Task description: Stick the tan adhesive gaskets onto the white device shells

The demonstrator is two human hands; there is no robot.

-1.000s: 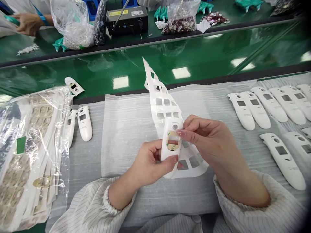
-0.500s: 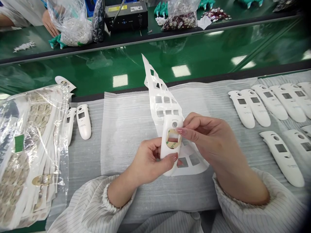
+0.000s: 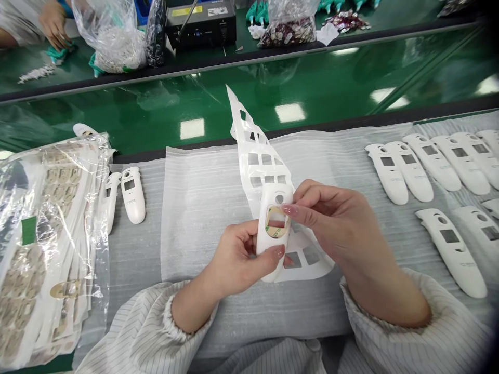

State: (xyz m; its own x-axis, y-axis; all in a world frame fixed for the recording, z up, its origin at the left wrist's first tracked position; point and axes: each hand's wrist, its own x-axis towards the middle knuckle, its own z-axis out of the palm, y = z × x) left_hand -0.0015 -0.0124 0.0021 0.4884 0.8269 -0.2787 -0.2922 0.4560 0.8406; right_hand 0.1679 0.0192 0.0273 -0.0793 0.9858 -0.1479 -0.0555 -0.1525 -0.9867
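Housing (image 3: 265, 242), white, one: upright in front of me, near the middle of the worktop (image 3: 152, 265), closed firmly in my left grip (image 3: 239, 262), thumb across its lower front. Sticker (image 3: 276, 234), oval, cream, one: on the housing's face, around the window. My right grip (image 3: 343, 223): thumb tip at the sticker's upper right edge, fingers bent close beside it; whether they pinch anything, I cannot tell. Cut-out sheet (image 3: 253, 147), white, one: behind the housing, its pointed tip toward the far side. Finished-looking white housings (image 3: 397, 182), several: right, in a far row, with others nearer. Loose housings (image 3: 133, 201), two: left, side by side. Clear bag (image 3: 58, 223) of sticker sheets, one: left, beside that pair. Black box (image 3: 200, 28), one: far worktop. Co-worker's hand (image 3: 54, 26), one: far left, at a green piece (image 3: 58, 54).
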